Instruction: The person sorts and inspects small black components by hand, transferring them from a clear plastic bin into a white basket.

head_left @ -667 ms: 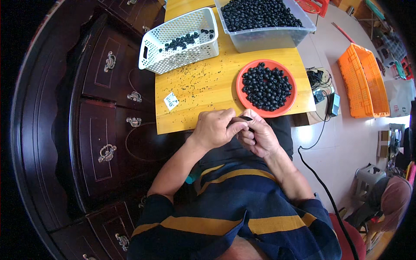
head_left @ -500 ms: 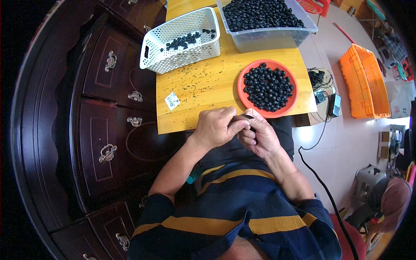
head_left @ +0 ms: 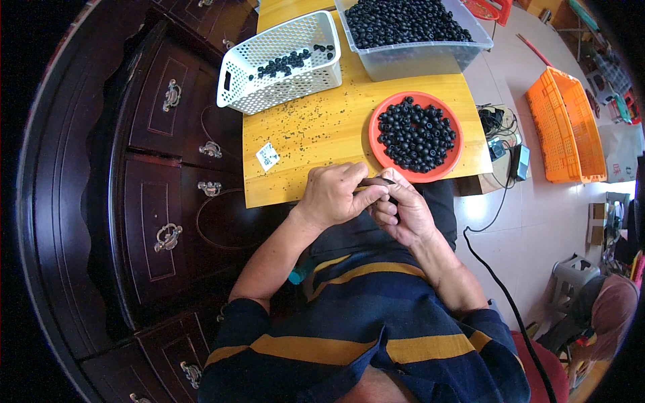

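Both hands meet at the near edge of the counter point(head_left: 316, 127), centre of the frame; the left hand point(head_left: 336, 195) pinches a small dark tool point(head_left: 376, 182), the right hand point(head_left: 403, 211) is curled tight just beside it, though what it holds I cannot tell; the red plate point(head_left: 376, 144) of black beads point(head_left: 416, 133) sits just above them, the white basket point(head_left: 255, 101) upper left, the clear bin point(head_left: 416, 57) at top; to do this well, I'd judge, brace the hands together and work close over the counter, so a slipped bead lands there.
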{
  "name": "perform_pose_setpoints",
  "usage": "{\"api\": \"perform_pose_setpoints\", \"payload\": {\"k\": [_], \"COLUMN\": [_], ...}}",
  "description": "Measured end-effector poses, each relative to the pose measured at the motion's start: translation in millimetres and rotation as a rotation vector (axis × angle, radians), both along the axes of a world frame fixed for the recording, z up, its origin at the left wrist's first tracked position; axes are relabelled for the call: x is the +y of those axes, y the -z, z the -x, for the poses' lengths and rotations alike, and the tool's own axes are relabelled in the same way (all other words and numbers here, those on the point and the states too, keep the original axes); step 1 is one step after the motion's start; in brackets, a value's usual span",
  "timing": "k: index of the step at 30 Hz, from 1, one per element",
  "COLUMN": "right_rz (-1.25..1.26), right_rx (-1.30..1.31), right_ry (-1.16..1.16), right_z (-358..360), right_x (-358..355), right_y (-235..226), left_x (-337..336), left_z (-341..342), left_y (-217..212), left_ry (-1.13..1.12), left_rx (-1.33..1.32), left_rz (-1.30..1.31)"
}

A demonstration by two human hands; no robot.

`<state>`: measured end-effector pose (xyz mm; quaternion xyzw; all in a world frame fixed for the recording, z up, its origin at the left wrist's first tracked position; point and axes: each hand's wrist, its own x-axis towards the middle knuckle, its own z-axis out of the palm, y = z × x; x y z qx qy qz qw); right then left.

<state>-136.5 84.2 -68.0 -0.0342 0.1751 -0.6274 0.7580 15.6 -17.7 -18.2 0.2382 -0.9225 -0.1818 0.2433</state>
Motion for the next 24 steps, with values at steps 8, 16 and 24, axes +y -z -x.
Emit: {"api": "perform_pose_setpoints", "payload": {"k": [8,16,24], "right_rz": [-0.029,-0.024,-0.051], "right_rx": [0.010,0.003,-0.041], "right_ry": [0.000,0.046,0.045], "right_z": [1,-1,-1], "right_x": [0,1,0], "right_y": [-3,2,-6], "left_x": [-2,-1,1], "left_z": [3,3,8], "left_y": [-7,3,-11], "left_ry": [-0.006,-0.002,-0.039], "left_rx": [-0.006,-0.017,0.011], "left_rz": [0.026,-0.035,-0.059]}}
